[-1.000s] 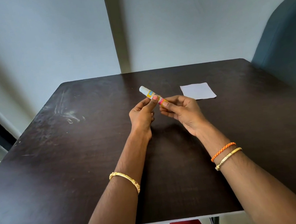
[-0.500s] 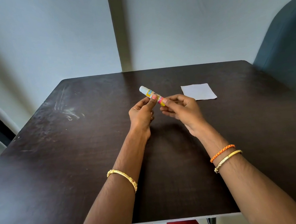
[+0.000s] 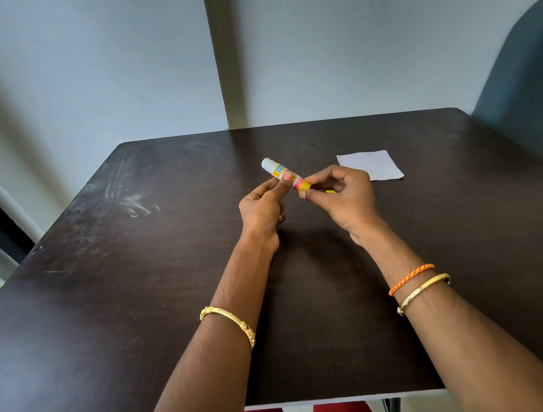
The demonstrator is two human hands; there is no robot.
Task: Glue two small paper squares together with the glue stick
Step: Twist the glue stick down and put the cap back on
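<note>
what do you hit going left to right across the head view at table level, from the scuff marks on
scuff marks → left hand → glue stick → right hand → white paper → blue-grey chair

The glue stick point(image 3: 285, 177) — white cap on, yellow-and-pink label — is held tilted above the table, cap end up and to the left, while the white paper point(image 3: 370, 166) lies flat to its right, apart.
</note>
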